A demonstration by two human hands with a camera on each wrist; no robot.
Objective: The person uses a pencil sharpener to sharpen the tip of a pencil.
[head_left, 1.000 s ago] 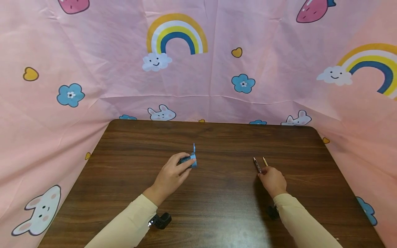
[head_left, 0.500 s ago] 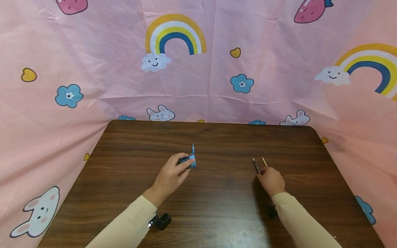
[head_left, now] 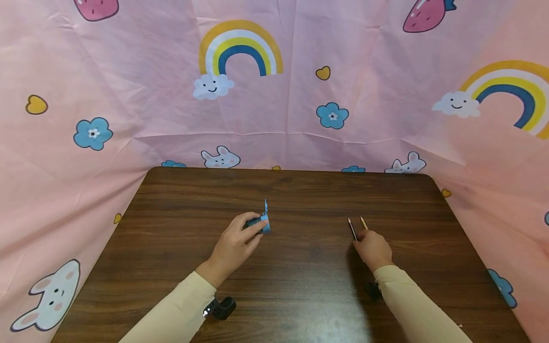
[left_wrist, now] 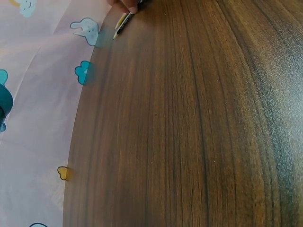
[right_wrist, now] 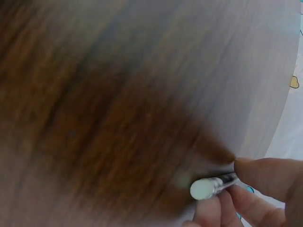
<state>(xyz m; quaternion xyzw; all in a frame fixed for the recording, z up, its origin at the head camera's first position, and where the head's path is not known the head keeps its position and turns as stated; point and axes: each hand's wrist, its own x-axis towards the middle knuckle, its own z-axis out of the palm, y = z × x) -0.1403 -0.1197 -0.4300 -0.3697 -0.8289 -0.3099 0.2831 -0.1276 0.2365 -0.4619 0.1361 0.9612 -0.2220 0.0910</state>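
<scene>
A: What's nearest?
B: Two cream fabric sleeves, with a black wrist device at the left cuff and a dark one partly hidden at the right.
A: And the hands past them?
B: The left hand grips a small object with a bright blue end and a dark body. Its fingers wrap over it, so much of the body is hidden.
A: The right hand?
B: Narrow: thumb and fingers pinch a slim dark pencil with a round white end. The pencil's tip sticks out beyond the fingers, pointing away from the person.
A: Only one?
B: A slim pale-yellow pencil shows just beside it, to the right. I can't tell whether that's gripped too.
A: How far apart are the hands?
B: Well apart, with bare brown wood-grain bench between.
A: Farther on?
B: A thin blue flap stands up beyond the left fingers; behind the bench hangs pink printed cloth.
</scene>
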